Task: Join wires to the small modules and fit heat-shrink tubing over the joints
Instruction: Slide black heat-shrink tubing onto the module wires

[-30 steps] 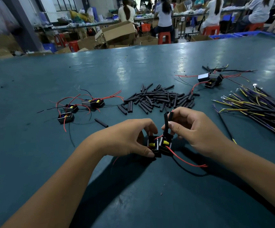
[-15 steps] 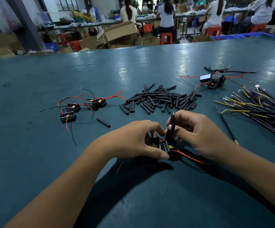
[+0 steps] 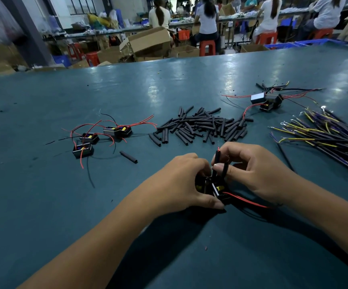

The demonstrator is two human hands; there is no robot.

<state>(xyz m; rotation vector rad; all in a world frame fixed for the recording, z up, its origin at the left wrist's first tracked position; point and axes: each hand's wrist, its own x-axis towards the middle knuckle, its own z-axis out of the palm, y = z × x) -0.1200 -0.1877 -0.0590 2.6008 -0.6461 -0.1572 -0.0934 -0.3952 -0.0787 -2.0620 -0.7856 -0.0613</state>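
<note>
The left hand (image 3: 181,184) grips the small module (image 3: 214,187); the right hand (image 3: 252,167) pinches a heat-shrink tube (image 3: 216,161) over its red wire (image 3: 246,200). A snag could bend that thin lead.

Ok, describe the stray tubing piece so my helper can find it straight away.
Start at the big pile of black tubing mid-table. Look nearer and left, toward the three modules. The stray tubing piece lies alone there on bare table, touching nothing.
</note>
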